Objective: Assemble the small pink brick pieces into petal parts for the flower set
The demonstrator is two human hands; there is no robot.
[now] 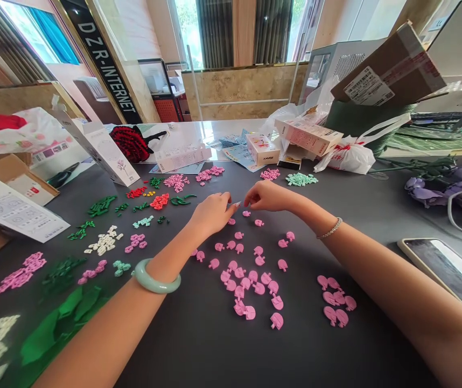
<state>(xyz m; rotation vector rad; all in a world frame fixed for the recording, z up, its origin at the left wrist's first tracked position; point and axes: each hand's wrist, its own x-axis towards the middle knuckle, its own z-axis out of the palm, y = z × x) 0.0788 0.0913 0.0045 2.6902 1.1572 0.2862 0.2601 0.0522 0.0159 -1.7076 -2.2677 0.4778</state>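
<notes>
My left hand [214, 212] and my right hand [264, 196] are close together over the dark table [198, 345], fingertips nearly meeting. Both have their fingers bent and drawn together; anything between them is too small to make out. Just below the fingertips lie single pink pieces [246, 214], round with a small stem. Many more pink pieces [259, 288] are spread across the middle of the table. A tighter group of larger pink pieces [339, 297] lies beside my right forearm.
Sorted piles of green [102, 206], red [159, 201], cream [105, 241] and mint pieces [301, 179] surround the hands. White boxes [107, 151] stand at left. Small boxes [262, 149] and a white bag [350, 156] lie behind. A phone [449, 264] is at right.
</notes>
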